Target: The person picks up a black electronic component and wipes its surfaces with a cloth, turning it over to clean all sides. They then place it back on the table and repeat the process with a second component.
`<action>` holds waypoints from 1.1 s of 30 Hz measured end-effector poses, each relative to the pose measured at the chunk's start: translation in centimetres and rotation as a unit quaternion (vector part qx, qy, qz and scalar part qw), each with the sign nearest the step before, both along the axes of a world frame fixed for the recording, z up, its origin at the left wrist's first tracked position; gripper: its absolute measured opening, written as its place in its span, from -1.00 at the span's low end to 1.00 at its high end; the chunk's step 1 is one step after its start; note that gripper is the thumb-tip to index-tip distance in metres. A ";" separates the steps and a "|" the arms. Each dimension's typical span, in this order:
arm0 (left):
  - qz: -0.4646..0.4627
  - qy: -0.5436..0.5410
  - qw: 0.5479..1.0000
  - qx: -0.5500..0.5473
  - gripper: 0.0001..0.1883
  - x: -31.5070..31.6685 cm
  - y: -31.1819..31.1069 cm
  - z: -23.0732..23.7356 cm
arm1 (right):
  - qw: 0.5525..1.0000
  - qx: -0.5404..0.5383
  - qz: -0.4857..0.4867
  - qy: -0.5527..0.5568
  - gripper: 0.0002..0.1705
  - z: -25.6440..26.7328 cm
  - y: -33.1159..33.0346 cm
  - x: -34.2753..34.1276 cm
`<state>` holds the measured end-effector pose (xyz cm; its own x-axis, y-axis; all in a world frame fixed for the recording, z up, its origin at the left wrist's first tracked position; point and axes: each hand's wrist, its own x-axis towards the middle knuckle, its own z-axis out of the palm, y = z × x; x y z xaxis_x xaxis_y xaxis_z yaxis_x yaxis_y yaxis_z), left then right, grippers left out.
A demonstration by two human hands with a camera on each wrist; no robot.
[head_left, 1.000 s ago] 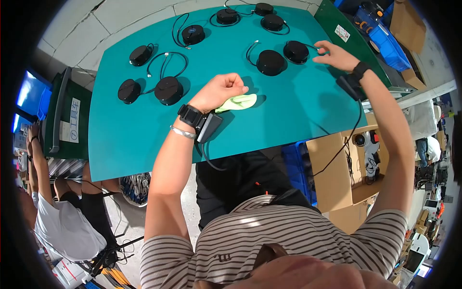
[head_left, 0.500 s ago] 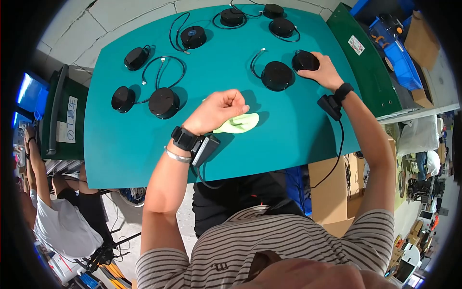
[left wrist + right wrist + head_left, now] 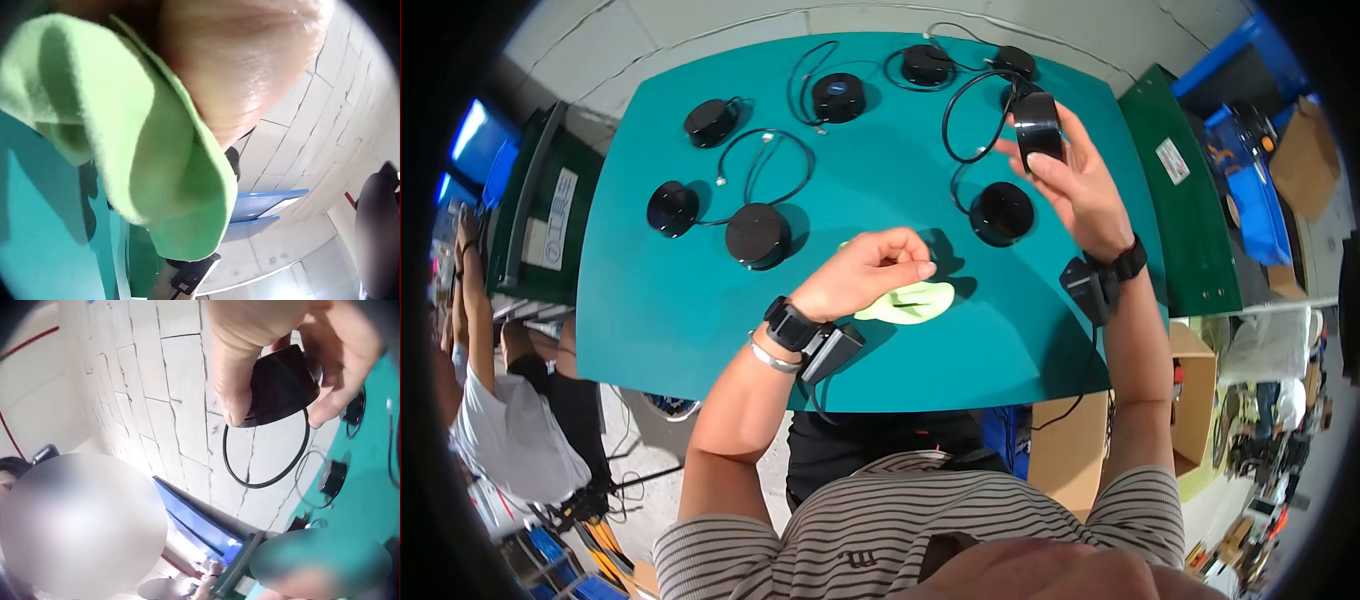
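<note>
The left hand [image 3: 865,272] keeps a narrow pinch on the light-green cloth [image 3: 910,303], leaving its lower part loose, perhaps to have a soft surface ready for wiping. Beyond and to the right of the cloth, the right hand [image 3: 1090,195] grips a black puck [image 3: 1037,130], thumb opposite fingers, tipped up off the table [image 3: 690,330]; that hold likely leaves much of its casing exposed. Its cable [image 3: 945,130] loops free, apparently needing no support.
</note>
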<state>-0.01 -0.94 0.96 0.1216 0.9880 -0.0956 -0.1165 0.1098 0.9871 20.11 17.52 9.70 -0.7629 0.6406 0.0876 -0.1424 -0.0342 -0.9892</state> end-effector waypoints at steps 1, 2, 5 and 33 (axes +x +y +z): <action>0.013 0.002 1.000 -0.001 -0.81 0.0 -0.1 0.1 | 0.999 -0.030 0.028 0.001 -0.11 0.2 -0.6 -0.8; 0.009 0.012 1.000 -0.003 -0.81 0.1 -0.1 0.4 | 0.999 -0.031 0.040 0.003 -0.11 -0.1 -1.0 -1.6; 0.009 0.014 1.000 -0.002 -0.82 0.0 -0.1 0.3 | 0.991 -0.080 0.079 0.074 -0.10 -1.7 -2.0 -3.7; 0.122 -0.179 0.966 0.141 -0.53 -0.7 -0.3 0.8 | 0.915 0.400 -0.004 0.053 0.11 -2.6 -7.6 -4.4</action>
<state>-0.74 -1.23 1.71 -0.1429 0.9720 0.1864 -0.4441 -0.2312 0.8656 15.73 9.95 7.10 -0.7184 0.3452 0.6039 -0.2362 0.6956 -0.6785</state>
